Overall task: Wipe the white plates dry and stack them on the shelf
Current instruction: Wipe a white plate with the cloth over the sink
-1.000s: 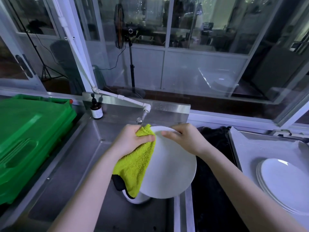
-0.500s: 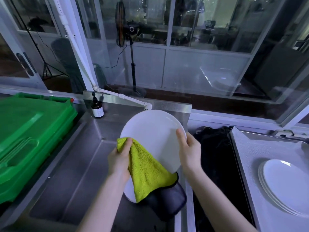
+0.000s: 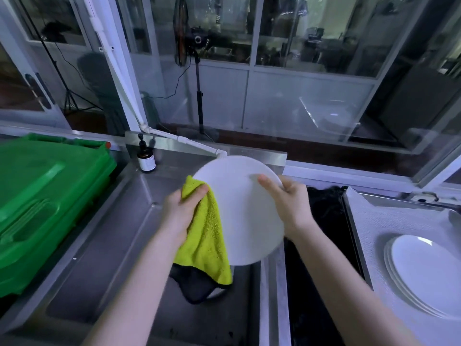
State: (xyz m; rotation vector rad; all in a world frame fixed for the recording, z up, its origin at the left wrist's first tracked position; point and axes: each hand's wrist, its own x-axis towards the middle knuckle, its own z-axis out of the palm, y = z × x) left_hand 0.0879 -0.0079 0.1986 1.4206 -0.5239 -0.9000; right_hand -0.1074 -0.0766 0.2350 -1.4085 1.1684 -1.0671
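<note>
Head view: left hand (image 3: 184,209) grip clamps fuzzy lime cloth (image 3: 207,242) against smooth round white plate (image 3: 240,211); right hand (image 3: 290,204) pinches rim.

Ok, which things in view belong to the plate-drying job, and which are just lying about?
Job: white plate, gripped by the right hand; yellow-green cloth, held by the left hand; stacked white plates at right.
Lying about: green bin; brown pump bottle; fan on a stand behind the glass.

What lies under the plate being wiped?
The steel sink, with the cloth hanging over it from the left hand. The right hand holds the plate by its rim. Plate and cloth cover the sink floor directly below, so anything there is hidden.
</note>
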